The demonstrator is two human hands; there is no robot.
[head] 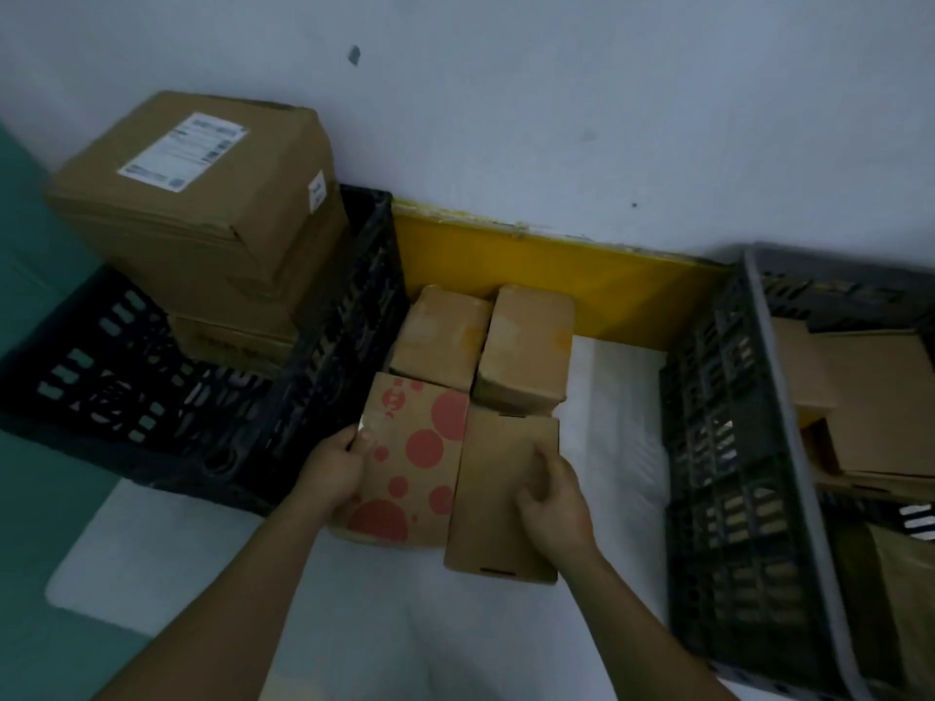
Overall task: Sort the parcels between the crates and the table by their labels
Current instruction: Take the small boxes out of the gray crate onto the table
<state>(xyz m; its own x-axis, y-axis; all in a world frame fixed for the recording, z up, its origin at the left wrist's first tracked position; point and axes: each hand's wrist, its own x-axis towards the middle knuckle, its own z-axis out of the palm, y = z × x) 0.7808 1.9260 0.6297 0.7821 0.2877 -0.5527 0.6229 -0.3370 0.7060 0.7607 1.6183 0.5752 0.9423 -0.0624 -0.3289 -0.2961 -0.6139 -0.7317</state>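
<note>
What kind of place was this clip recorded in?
Probably a small parcel-sorting corner or stockroom, not a home kitchen or shop floor. A large carton with a shipping label sits in a black plastic crate, a grey crate holds more cardboard, and small parcels lie on a white table against a bare wall.

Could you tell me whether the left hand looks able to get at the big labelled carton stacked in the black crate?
Probably yes: the labelled carton sits uncovered atop the stack in the black crate, but the left hand now holds the red-spotted box.
</note>
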